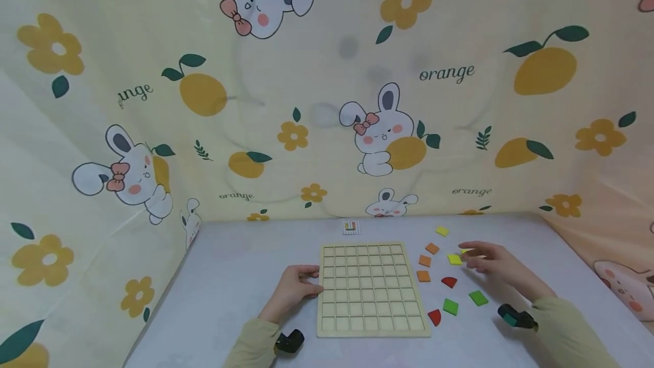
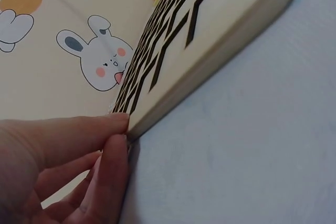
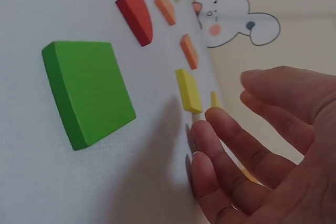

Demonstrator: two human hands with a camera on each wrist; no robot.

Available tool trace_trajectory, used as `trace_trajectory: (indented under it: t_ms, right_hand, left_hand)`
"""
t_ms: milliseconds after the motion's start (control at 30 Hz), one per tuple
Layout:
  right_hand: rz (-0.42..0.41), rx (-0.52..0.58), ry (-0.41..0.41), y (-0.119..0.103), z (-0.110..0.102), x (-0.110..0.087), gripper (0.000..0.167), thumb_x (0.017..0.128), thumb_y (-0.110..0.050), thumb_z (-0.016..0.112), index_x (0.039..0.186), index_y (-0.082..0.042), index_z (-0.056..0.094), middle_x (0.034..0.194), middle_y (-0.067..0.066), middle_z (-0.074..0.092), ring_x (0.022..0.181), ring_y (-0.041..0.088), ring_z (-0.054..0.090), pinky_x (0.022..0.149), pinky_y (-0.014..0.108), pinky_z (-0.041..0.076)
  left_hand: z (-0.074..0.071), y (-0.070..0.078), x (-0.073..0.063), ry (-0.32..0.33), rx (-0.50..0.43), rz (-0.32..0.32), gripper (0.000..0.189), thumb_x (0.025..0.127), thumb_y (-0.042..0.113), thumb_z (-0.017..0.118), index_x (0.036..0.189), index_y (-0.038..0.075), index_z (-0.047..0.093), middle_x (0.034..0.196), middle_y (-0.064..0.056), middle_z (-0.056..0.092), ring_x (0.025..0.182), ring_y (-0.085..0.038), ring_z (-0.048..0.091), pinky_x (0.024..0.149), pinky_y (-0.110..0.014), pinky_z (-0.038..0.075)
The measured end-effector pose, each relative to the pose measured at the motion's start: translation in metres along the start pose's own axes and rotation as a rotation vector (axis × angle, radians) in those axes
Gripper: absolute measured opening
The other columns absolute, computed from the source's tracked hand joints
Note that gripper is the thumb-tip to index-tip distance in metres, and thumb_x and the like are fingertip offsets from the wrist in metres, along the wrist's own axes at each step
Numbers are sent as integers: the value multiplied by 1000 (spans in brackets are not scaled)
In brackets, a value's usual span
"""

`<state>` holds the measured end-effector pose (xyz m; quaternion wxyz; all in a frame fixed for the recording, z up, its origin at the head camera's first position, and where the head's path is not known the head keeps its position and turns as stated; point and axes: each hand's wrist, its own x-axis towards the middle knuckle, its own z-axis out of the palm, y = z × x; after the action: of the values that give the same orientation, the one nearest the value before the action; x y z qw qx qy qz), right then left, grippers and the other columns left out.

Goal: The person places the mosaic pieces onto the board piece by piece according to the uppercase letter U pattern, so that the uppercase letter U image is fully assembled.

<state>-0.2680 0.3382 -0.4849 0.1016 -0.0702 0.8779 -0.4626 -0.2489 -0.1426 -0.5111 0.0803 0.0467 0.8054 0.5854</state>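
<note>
A pale wooden grid board [image 1: 369,289] with square cells lies on the table. At its left edge my left hand [image 1: 296,288] pinches the rim between thumb and fingers; the left wrist view shows the fingertips [image 2: 119,124] right on the board's corner edge [image 2: 210,61]. My right hand [image 1: 493,263] hovers to the right of the board with loosely bent fingers and nothing held. Beneath its fingertips is a yellow square tile [image 1: 455,259], and another yellow tile [image 1: 465,251] is partly hidden by the fingers. In the right wrist view, the fingers [image 3: 210,145] hang beside the yellow tile [image 3: 188,91].
Several orange tiles [image 1: 424,261] line the board's right side. Red quarter-round pieces [image 1: 449,282] and green tiles [image 1: 478,298] lie nearer me. One yellow tile [image 1: 441,231] sits farther back. Behind the board is a small patterned card [image 1: 351,226], before a printed cloth backdrop [image 1: 317,72].
</note>
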Motion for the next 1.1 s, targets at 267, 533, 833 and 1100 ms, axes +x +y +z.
trace_trajectory:
  t_ms: [267,533,833,1100]
  right_hand:
    - [-13,-158,23,0,5,7,44,90,-16,67,129,0,55,115,18,61,100,33,57,81,44,54]
    - [29,-228,31,-1,10,13,39,88,-15,70,123,-2,61,109,13,62,93,27,55,75,35,53]
    - [57,-272,47,3,14,21,35,87,-11,70,119,0,63,106,11,61,92,26,53,76,36,52]
    - [48,-286,68,5,16,22,34,85,-13,73,115,0,65,105,11,61,92,27,52,76,36,51]
  left_hand:
    - [-3,-1,2,-12,13,3,53,72,-4,79,121,-6,60,102,-10,62,72,-16,66,64,-28,57]
    - [-1,-1,4,6,-34,-34,54,69,-7,79,120,-6,61,99,-11,62,65,-15,64,66,-29,57]
    - [-2,-3,4,33,1,-50,54,69,-4,80,120,-3,62,98,-9,62,65,-14,63,66,-29,57]
    - [-1,-10,5,42,12,-27,52,68,-3,81,118,-1,65,97,-7,63,62,-12,61,62,-29,57]
